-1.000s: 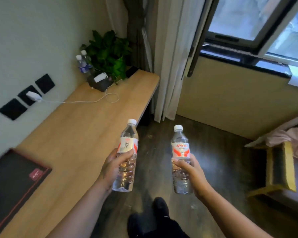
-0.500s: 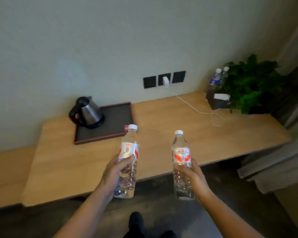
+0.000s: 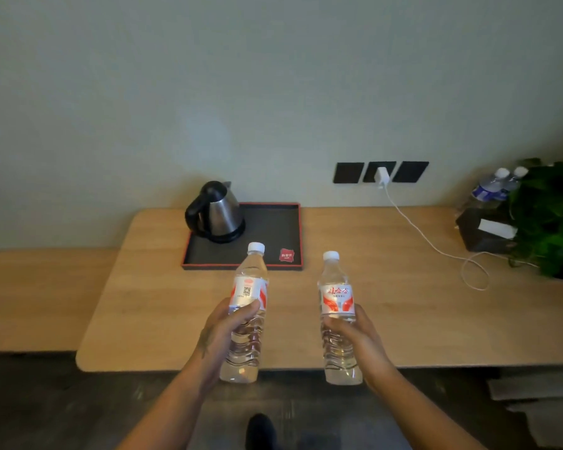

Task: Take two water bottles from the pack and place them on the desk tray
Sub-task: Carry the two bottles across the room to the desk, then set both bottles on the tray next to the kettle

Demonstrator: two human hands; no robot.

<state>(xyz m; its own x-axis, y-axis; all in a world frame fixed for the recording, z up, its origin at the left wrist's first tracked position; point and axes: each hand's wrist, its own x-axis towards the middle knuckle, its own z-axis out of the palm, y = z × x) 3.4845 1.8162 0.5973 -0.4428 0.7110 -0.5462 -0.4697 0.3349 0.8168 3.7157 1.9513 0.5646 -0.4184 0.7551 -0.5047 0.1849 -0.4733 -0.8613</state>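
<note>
My left hand (image 3: pixel 221 332) grips a clear water bottle (image 3: pixel 248 287) with a white cap and a red-and-white label, held upright over the desk's front edge. My right hand (image 3: pixel 358 336) holds a second, similar bottle (image 3: pixel 337 293) upright, a little to the right. Beyond both bottles lies the black desk tray with a red rim (image 3: pixel 273 228), against the wall. The pack is out of view.
A steel kettle (image 3: pixel 216 212) stands on the tray's left part, and a small red card (image 3: pixel 286 255) lies at its front right. A white charger cable (image 3: pixel 436 248) trails across the wooden desk (image 3: pixel 150 303). A black box (image 3: pixel 485 228), two other bottles (image 3: pixel 498 186) and a plant (image 3: pixel 550 219) crowd the right end.
The view has swung left from the window and desk end to face the tray head-on. Both bottles, still held, are now nearer the tray.
</note>
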